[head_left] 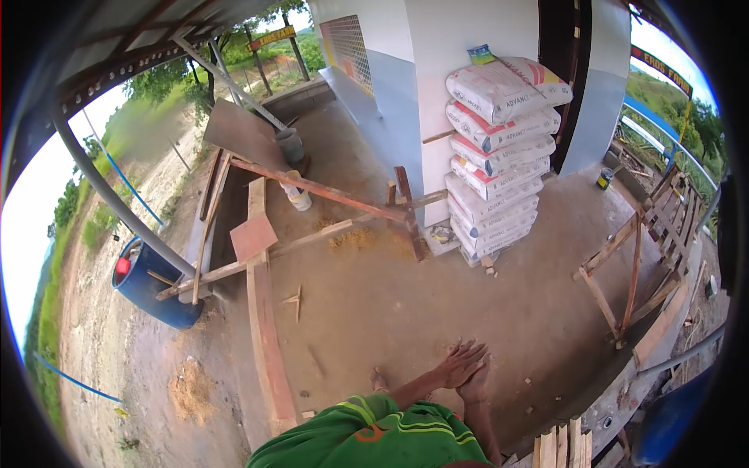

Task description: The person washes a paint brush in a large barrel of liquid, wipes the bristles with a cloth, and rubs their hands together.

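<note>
My left hand (pixel 459 365) and my right hand (pixel 476 384) meet low in the view, just above the concrete floor. The left lies across the right, palm side toward it, with its fingers stretched out. Straight right fingers show partly beyond it, while the rest of that palm is hidden. No object can be seen in either hand. A green shirt (pixel 351 437) with yellow stripes covers my body, and a bare foot (pixel 378 380) shows beside my left forearm.
Stacked cement bags (pixel 499 160) stand against the wall. Long timbers (pixel 269 343) and a crossing wooden frame (pixel 328 191) occupy the left side, near a blue barrel (pixel 156 285). Another wooden frame (pixel 632 273) stands at right. Wood offcuts (pixel 566 446) lie at lower right.
</note>
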The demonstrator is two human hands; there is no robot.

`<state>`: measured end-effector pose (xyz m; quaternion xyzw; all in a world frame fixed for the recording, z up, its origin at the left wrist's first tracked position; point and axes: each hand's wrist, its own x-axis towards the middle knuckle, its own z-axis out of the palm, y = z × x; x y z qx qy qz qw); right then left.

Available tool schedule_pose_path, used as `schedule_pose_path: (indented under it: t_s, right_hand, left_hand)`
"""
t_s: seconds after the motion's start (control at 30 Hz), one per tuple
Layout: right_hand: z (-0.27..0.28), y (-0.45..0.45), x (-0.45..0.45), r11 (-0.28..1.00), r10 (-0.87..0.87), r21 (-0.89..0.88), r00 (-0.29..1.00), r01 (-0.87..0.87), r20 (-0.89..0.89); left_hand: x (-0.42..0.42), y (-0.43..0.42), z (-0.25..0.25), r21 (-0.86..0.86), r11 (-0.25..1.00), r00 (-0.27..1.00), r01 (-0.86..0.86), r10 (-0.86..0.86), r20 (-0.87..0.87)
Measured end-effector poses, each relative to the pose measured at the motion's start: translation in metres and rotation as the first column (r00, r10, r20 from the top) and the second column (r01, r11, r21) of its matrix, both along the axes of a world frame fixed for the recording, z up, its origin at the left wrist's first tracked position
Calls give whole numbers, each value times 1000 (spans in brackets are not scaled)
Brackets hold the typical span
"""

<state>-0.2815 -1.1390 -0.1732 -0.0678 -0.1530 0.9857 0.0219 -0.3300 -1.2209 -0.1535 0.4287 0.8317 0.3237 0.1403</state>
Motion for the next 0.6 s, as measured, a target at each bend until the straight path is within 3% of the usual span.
schedule_pose_path:
  t_s: [0.07,0.13,0.2,0.23,0.27,0.3,0.37,0.4,0.5,0.53,0.6]
  right_hand:
    - [12,-1,11,993,119,14,991,-120,63]
    - [30,-4,10,950,312,-7,946,-313,87]
    - [33,-3,10,937,333,77,938,-341,101]
    - [31,0,10,928,342,123,935,-351,94]
    - [30,4,11,917,351,170,932,-361,86]
    - [36,13,8,938,341,64,940,-341,9]
    - [54,12,-9,936,269,-194,952,-295,-150]
    - [61,6,-16,947,179,-249,976,-205,-125]
    - [78,-11,-36,945,-29,-327,999,12,-46]
    - [83,-10,-40,951,-55,-306,998,43,-31]
    - [84,-11,-49,976,-118,-183,993,116,1]
  left_hand:
    - [-19,-13,-6,-99,992,996,-79,75,-44]
    - [-39,-28,-51,-142,956,943,-256,214,-256]
    - [-66,-45,-122,-306,916,962,-261,221,-159]
    - [-82,-57,-161,-169,943,923,-288,320,215]
    - [-91,-60,-190,-23,941,765,-339,289,576]
    - [-100,-63,-218,66,884,500,-463,198,843]
    - [-73,-54,-127,372,826,266,-423,-279,923]
    - [-57,-49,-68,472,776,91,-419,-481,872]
    - [-4,-15,65,550,541,392,-636,-388,834]
    - [-5,-5,54,500,434,233,-750,-534,813]
    - [-8,8,26,427,386,149,-818,-574,805]
